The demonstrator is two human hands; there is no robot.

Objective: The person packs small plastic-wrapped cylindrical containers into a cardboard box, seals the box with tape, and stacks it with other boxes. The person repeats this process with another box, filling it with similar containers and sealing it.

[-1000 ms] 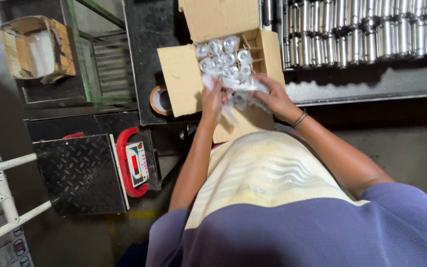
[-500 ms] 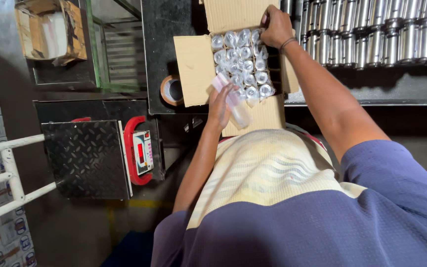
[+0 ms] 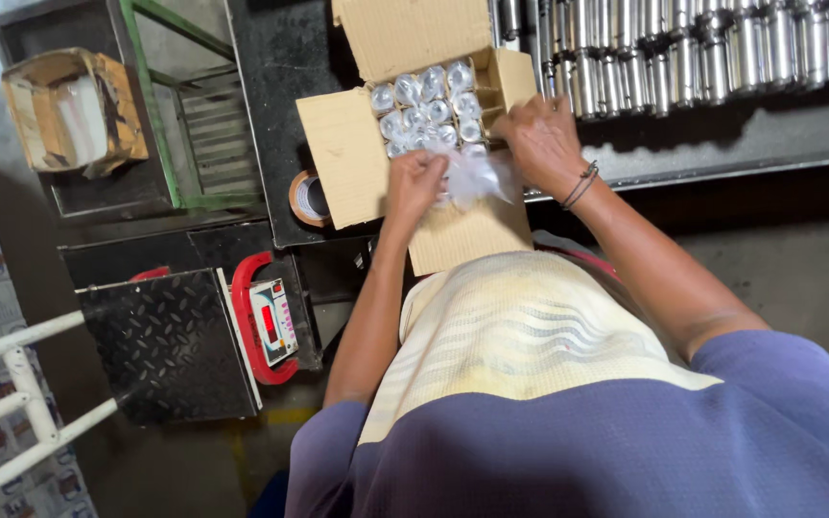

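Head view: crumpled clear plastic bag gripped by left hand and right hand over open cardboard box.

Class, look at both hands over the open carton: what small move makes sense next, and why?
Probably lower the clear plastic bag into the cardboard box. Both the left hand and right hand hold it just above the box's near edge, where the rows of wrapped silver cylinders end.

Wearing short-sleeved shirt, blue-purple across shoulders, cream ribbed panel running down my back. Thin dark bracelet circling my right wrist. Forearms showing bare.
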